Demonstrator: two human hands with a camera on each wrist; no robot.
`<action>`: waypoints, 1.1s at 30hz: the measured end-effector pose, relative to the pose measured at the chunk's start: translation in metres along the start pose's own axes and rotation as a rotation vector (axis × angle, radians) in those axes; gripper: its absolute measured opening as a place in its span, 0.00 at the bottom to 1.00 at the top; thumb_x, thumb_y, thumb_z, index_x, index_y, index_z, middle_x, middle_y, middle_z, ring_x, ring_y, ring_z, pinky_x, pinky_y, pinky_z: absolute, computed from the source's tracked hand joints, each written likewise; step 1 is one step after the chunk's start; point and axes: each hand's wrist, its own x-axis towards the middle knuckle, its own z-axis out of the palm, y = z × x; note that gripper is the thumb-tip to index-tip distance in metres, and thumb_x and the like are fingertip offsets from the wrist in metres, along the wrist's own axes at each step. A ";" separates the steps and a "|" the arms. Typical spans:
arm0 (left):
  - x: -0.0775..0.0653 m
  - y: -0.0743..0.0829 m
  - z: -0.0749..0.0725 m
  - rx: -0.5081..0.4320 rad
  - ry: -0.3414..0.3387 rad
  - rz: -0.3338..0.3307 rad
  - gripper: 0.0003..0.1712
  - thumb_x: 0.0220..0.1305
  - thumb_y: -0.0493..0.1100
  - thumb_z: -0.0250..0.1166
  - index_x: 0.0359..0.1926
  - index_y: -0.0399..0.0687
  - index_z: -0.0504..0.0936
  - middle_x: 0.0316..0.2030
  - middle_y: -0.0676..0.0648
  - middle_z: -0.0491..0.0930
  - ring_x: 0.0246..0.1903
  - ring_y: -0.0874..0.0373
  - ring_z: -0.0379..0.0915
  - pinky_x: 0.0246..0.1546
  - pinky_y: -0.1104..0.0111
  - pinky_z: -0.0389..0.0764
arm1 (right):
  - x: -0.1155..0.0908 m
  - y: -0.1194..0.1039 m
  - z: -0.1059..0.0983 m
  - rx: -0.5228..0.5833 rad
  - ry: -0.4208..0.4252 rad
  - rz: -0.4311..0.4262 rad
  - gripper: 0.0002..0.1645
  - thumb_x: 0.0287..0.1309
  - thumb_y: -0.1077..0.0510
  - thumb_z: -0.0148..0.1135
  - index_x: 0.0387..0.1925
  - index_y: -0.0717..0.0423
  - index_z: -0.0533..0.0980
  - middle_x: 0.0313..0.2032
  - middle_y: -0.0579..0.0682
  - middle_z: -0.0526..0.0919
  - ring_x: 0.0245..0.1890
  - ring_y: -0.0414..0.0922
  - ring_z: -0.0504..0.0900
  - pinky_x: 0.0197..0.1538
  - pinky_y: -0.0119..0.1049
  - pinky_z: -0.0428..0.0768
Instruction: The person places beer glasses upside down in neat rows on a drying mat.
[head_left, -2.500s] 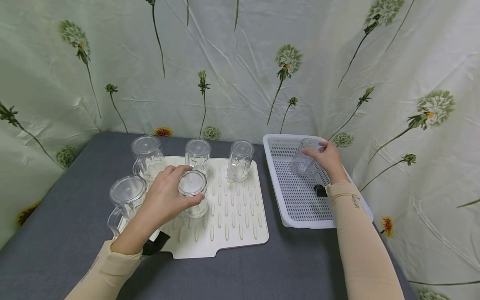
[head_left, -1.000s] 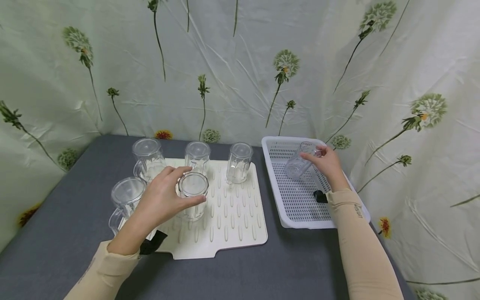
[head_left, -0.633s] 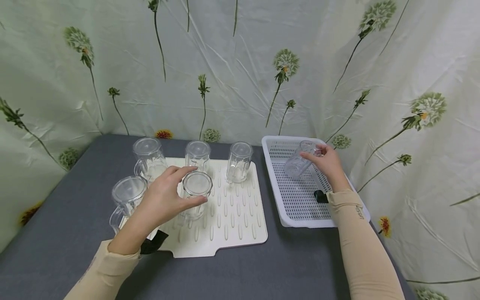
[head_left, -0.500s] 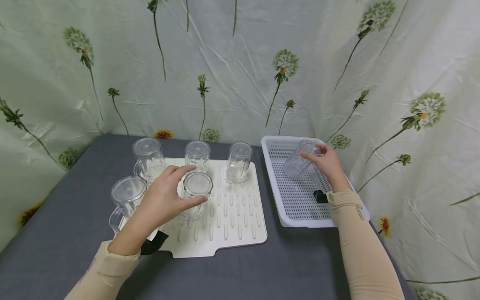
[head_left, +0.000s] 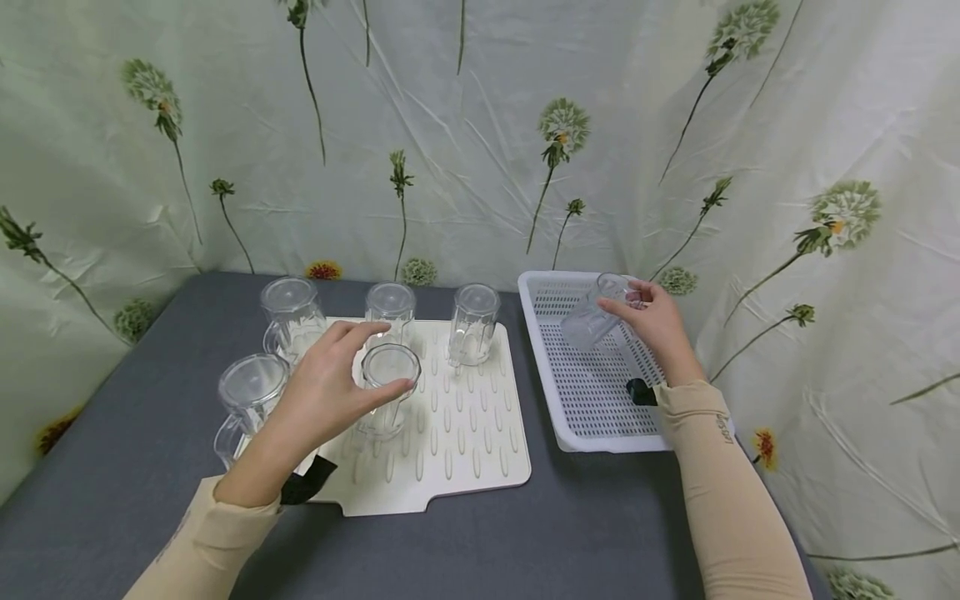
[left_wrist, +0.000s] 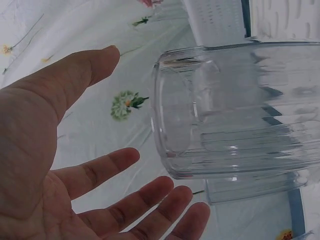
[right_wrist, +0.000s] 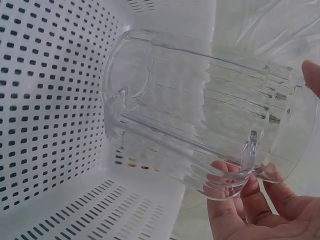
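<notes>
My left hand (head_left: 324, 392) is spread beside an upturned glass mug (head_left: 387, 387) on the white ridged board (head_left: 465, 450). In the left wrist view its fingers (left_wrist: 102, 170) and thumb stand apart from the mug's base, with a gap between. My right hand (head_left: 658, 327) grips another clear glass mug (head_left: 588, 321), tilted inside the white basket (head_left: 543, 367). The right wrist view shows thumb and fingertips (right_wrist: 280, 192) at the mug's rim end, by its handle (right_wrist: 200, 165); its base points down toward the basket's perforated surface.
Several more upturned glass mugs stand around the board: one at back right (head_left: 474, 325), one at back middle (head_left: 392, 308), and two on the left, the nearer one (head_left: 253, 387) by my left wrist. A dark cloth (head_left: 480, 542) covers the table; a flowered curtain (head_left: 450, 208) hangs behind.
My left hand has loosened from the mug on the board and its fingers have spread. My right hand has shifted the other mug slightly left in the basket and tilted it more.
</notes>
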 end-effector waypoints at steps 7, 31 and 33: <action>0.005 0.005 -0.001 0.002 0.004 0.014 0.44 0.61 0.58 0.80 0.73 0.49 0.77 0.64 0.38 0.78 0.62 0.35 0.78 0.59 0.37 0.81 | -0.006 -0.005 -0.002 0.008 0.004 -0.030 0.57 0.65 0.37 0.74 0.82 0.58 0.60 0.69 0.61 0.70 0.56 0.42 0.72 0.48 0.26 0.77; 0.025 0.023 -0.004 -0.061 -0.047 0.095 0.41 0.66 0.56 0.77 0.75 0.50 0.75 0.68 0.39 0.77 0.65 0.39 0.77 0.63 0.40 0.80 | -0.036 -0.021 -0.011 0.124 0.006 -0.123 0.50 0.69 0.42 0.73 0.82 0.55 0.61 0.61 0.46 0.72 0.56 0.38 0.70 0.52 0.24 0.76; 0.027 0.025 -0.003 -0.061 -0.054 0.098 0.41 0.66 0.56 0.77 0.75 0.51 0.75 0.68 0.40 0.77 0.64 0.41 0.77 0.62 0.41 0.81 | -0.039 -0.022 -0.011 0.144 0.002 -0.128 0.50 0.69 0.42 0.73 0.82 0.55 0.62 0.60 0.44 0.72 0.57 0.38 0.70 0.54 0.23 0.76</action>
